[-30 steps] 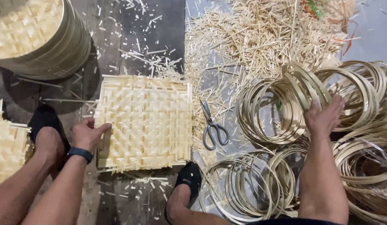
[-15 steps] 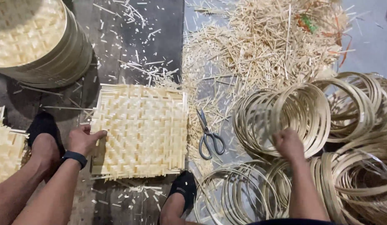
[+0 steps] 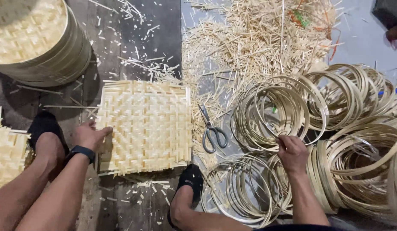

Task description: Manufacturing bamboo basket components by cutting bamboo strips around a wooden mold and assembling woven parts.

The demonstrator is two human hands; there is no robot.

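**Two hands split between woven mat and bamboo hoops**

Dozens of bamboo hoops [image 3: 335, 141] fill the right side, loose piles leaning on each other, kept within arm's reach of the seated person. Far centre, a big heap of bamboo offcuts [image 3: 258, 42] spreads over the floor, likely trimmings pushed out of the way. Far left, a stack of round woven trays [image 3: 36, 38], set apart from the work spot. Centre, the square woven bamboo mat [image 3: 145, 122] lies flat on the dark floor between the person's two feet, which frame it near left and near right.

Left hand [image 3: 89, 136] rests on the mat's left edge, fingers loosely curled and pressing down, apparently steadying it. Right hand [image 3: 292, 154] sits in the hoops just right of centre, fingers closed, pinching one hoop rim [image 3: 271, 130] that tilts up off the pile. Scissors [image 3: 212, 130] lie shut between mat and hoops, handy to either hand.
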